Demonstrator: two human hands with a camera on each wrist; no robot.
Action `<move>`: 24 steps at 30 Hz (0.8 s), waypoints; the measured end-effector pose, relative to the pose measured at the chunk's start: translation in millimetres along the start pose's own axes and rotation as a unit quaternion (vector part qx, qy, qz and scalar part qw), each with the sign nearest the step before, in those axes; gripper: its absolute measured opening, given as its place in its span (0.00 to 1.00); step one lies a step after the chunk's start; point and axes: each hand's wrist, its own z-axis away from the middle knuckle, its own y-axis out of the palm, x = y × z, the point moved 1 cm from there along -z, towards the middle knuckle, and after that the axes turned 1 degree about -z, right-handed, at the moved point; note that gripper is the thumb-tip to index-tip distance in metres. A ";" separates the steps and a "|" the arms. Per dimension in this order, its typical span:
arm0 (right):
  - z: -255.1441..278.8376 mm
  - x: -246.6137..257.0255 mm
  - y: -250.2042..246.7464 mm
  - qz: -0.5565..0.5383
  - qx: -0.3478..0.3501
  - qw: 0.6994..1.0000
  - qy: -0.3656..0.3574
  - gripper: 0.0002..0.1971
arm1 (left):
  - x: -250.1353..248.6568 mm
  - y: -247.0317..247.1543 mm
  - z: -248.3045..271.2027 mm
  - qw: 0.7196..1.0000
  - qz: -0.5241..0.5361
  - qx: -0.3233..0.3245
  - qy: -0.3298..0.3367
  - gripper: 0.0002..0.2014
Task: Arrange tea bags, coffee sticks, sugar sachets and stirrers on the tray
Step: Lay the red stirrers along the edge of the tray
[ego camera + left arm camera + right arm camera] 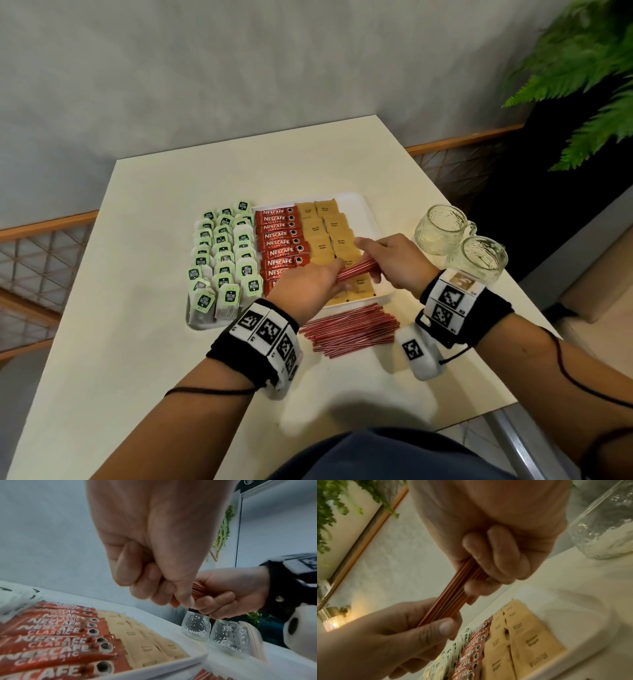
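A white tray [371, 214] holds green-tagged tea bags [222, 260] on its left, red coffee sticks [282, 241] in the middle and brown sugar sachets [334, 228] on the right. Above the sachets both hands hold one small bundle of red-and-white stirrers [356, 269]. My left hand [308, 291] pinches its near end and my right hand [394, 260] grips its far end. The wrist views show the bundle [453, 595] clamped between curled fingers [164, 592]. A loose pile of stirrers [349, 329] lies on the table just in front of the tray.
Two empty glass mugs [460, 240] stand to the right of the tray, close to my right wrist. The cream table [137, 342] ends at a wall behind and drops off on the right, where a fern [589, 85] hangs over.
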 end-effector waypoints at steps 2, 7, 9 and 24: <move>-2.9 -1.8 -0.4 0.005 -0.012 1.000 -0.019 0.22 | 1.2 -0.3 -2.4 0.999 0.012 -0.034 0.002 0.22; -12.1 4.9 -10.8 0.041 -0.126 0.989 -0.069 0.26 | 10.4 -0.2 -4.1 0.864 0.491 -0.081 -0.074 0.18; -14.6 11.2 -18.9 0.054 -0.166 0.981 -0.080 0.26 | 10.9 -2.7 -2.3 0.764 0.631 -0.078 -0.108 0.27; -18.2 29.3 -11.4 0.112 -0.110 0.976 -0.152 0.22 | 8.6 -33.6 -11.8 0.967 0.253 0.017 0.023 0.13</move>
